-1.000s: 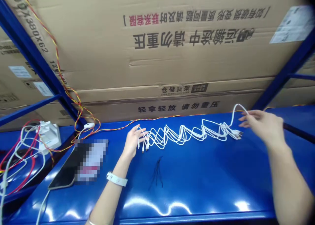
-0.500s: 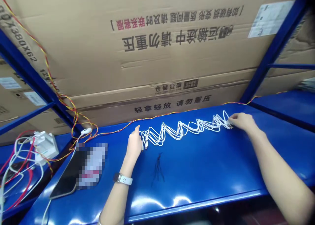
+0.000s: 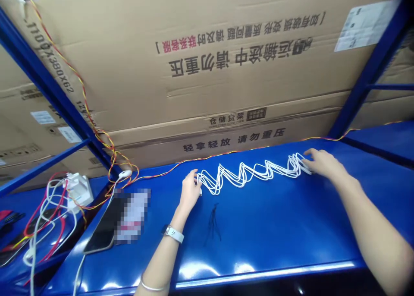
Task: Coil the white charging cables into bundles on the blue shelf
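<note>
Several white charging cables (image 3: 242,179) lie side by side in a zigzag bundle across the blue shelf. At their left end, my left hand (image 3: 190,191) has its fingers curled around the cables near the connectors, which it partly hides. My right hand (image 3: 325,163) rests at the other end, thumb and forefinger apart, touching or just above the plugs there. A few thin black ties (image 3: 212,225) lie on the shelf in front of the bundle. A watch with a pale strap (image 3: 174,234) is on my left wrist.
The blue shelf (image 3: 258,231) has upright posts at both sides. Large cardboard boxes (image 3: 226,89) stand behind it. A dark phone (image 3: 103,227) lies at left beside a blurred patch. Farther left, a white power strip (image 3: 79,192) sits among tangled cords. A red-yellow twisted wire (image 3: 161,174) runs along the back.
My left hand has curled its fingers in over the left cable ends. My right thumb and forefinger have parted from their pinch. The view has shifted slightly left.
</note>
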